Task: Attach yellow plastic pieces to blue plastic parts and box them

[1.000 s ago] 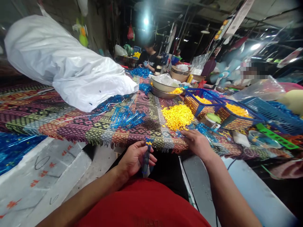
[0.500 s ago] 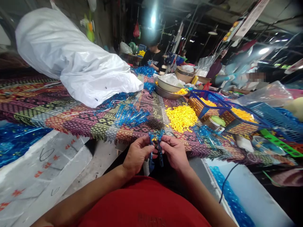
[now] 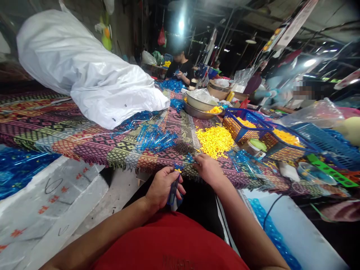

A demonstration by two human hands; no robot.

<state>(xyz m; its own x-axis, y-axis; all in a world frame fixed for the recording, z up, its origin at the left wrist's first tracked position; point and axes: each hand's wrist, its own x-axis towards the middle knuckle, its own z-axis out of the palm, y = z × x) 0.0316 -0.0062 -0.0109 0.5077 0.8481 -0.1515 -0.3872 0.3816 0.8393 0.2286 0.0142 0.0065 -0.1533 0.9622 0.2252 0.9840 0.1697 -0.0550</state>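
Note:
My left hand (image 3: 163,187) is closed around a blue plastic stick toy (image 3: 173,187) with a small yellow piece at its top, held upright over my lap. My right hand (image 3: 208,168) rests at the near edge of the patterned cloth (image 3: 84,138), fingers curled on a small blue piece (image 3: 190,158) beside a dark pile of tiny parts (image 3: 183,147). A heap of yellow plastic pieces (image 3: 215,138) lies just beyond that hand. A bundle of blue sticks (image 3: 154,138) lies to the left of the dark pile.
A big white sack (image 3: 84,71) fills the far left of the table. Blue baskets (image 3: 247,129) with yellow pieces and metal bowls (image 3: 198,103) stand at the right and back. Other people work at the far end. Blue film (image 3: 17,172) lies low on the left.
My hands were together at the table edge with two blue pieces half a second ago. Now the left hand has dropped toward my lap and the right has reached forward to the cloth.

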